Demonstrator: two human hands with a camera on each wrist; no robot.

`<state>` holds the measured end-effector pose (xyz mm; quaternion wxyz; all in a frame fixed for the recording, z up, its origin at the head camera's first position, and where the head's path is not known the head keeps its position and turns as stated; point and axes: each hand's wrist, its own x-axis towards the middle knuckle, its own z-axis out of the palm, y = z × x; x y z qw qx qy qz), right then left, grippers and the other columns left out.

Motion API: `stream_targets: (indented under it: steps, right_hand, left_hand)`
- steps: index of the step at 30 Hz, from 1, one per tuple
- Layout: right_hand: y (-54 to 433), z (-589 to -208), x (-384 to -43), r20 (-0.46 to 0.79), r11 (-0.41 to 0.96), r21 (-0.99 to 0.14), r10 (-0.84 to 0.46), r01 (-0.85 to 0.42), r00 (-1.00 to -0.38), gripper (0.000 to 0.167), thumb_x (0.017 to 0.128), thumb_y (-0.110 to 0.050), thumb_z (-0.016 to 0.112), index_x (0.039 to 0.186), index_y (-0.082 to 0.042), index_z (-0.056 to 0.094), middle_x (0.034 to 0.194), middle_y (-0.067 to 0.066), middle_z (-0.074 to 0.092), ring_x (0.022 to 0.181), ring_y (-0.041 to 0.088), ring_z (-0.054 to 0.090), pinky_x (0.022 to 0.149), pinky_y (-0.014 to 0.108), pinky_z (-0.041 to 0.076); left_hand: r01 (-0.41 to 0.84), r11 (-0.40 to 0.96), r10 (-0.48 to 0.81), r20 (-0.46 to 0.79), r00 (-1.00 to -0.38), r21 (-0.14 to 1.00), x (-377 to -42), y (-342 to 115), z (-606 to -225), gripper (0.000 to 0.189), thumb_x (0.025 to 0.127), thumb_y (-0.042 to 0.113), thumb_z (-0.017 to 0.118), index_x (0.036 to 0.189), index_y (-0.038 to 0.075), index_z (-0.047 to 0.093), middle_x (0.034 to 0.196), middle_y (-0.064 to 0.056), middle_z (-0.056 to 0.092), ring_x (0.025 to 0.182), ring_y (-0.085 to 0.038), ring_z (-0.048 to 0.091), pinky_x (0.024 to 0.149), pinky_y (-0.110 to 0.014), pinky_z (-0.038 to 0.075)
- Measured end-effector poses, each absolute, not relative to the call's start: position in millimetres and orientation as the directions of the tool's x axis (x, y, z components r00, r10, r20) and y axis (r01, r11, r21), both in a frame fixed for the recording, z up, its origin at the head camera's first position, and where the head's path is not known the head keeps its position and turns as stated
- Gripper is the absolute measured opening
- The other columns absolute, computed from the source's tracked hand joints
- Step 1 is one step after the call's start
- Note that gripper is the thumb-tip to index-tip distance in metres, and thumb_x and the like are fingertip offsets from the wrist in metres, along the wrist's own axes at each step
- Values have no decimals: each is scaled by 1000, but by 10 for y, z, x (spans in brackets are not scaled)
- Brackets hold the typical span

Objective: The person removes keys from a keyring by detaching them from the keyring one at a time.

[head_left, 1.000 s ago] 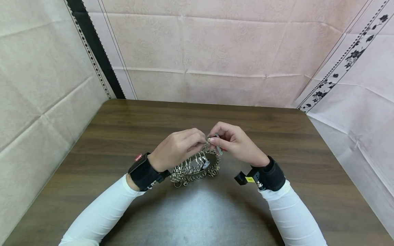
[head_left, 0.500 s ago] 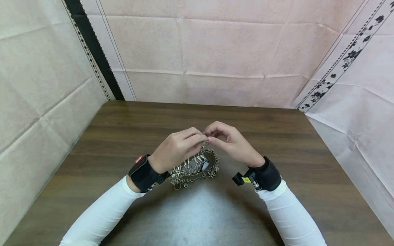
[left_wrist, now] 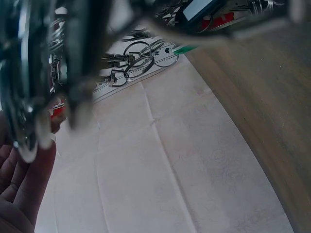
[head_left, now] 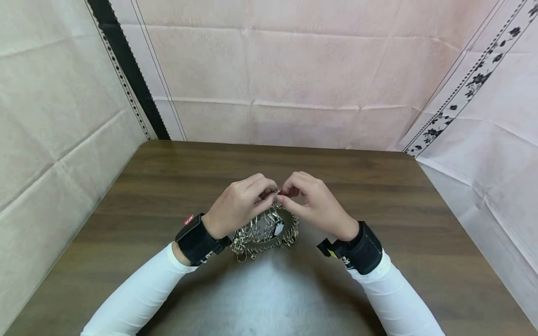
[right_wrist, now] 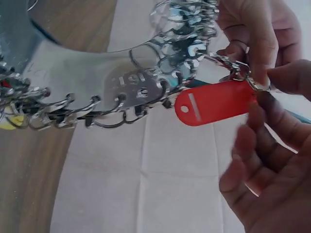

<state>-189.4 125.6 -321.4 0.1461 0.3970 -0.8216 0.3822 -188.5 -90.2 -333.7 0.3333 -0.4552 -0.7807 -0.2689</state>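
A red key tag [right_wrist: 214,103] hangs between my hands in the right wrist view, its far end at a small metal ring [right_wrist: 255,86]. My right hand [head_left: 313,200] pinches the tag's ring end between thumb and fingers. From the other side, my left hand [head_left: 239,203] pinches the same small ring, fingertips meeting my right ones. Beside and below them is a curved metal band [right_wrist: 136,90], stamped 191 and lined with key rings and clasps. In the left wrist view, blurred metal clasps [left_wrist: 77,58] cover much of the left side.
The band's hanging rings [head_left: 244,254] lie close to the brown wooden table [head_left: 201,289]. A whitish rectangular piece [head_left: 279,228] shows inside the band. Pale patterned cloth [head_left: 302,70] hangs behind and at both sides of the table. Black bands with cameras [head_left: 363,247] circle my wrists.
My right hand has turned and moved slightly left, close against my left fingertips. The tag, first seen under my right fingers, was hidden, and now shows red between both hands. The left hand barely moved.
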Motion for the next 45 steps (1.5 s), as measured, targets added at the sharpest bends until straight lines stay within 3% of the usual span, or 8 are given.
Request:
stream_targets:
  steps: [6,11,24,27,33,40,45]
  right_hand:
    - [1239,-3217,-1879,453,431,-551,-564,-714,-690,4,96,-11,69,97,-8,68,83,-1,67,71,7,56,60,22,45]
    - [1241,-3205,-1875,435,395,-622,-544,-676,-718,4,95,-10,70,94,-7,68,82,3,70,66,10,58,58,21,47]
    - [1226,-3242,-1900,380,315,-729,-552,-608,-742,6,99,-4,62,97,2,63,85,11,72,77,15,71,71,32,61]
    - [1224,-3247,-1903,365,310,-743,-555,-593,-748,6,99,-3,62,98,2,63,86,11,72,78,15,72,72,31,61]
    - [1241,-3251,-1924,366,295,-751,-558,-590,-745,5,99,-3,61,98,1,62,86,11,73,79,15,71,73,41,61]
    - [1250,-3258,-1928,346,257,-794,-555,-552,-756,4,99,-1,60,99,3,61,89,14,73,80,13,71,74,34,61]
    - [1249,-3260,-1934,342,225,-816,-555,-532,-759,4,99,0,60,99,5,60,89,16,72,78,14,71,73,37,61]
  left_hand:
    - [879,459,529,755,-388,130,-1881,-916,-3365,14,87,-2,71,98,2,64,84,-3,63,70,-9,58,61,-17,51]
    - [877,451,530,741,-413,166,-1883,-913,-3352,11,89,-1,70,98,3,64,85,-3,63,71,-9,57,62,-16,51]
    - [845,391,516,673,-530,365,-1883,-932,-3351,11,93,-1,63,103,3,65,95,-4,67,81,-9,64,72,-17,55]
    - [847,404,538,659,-526,346,-1905,-970,-3337,12,95,1,62,106,4,66,97,-3,68,82,-8,63,73,-19,55]
    - [861,434,597,632,-494,264,-1982,-1070,-3288,15,97,8,66,112,8,67,98,1,68,81,-5,61,74,-20,55]
    - [869,424,621,617,-483,254,-2017,-1089,-3290,13,98,9,66,110,10,70,98,3,68,84,-3,63,77,-19,55]
    - [873,431,627,620,-472,230,-2016,-1083,-3295,10,98,9,66,107,10,69,95,2,68,81,-3,61,75,-19,54]
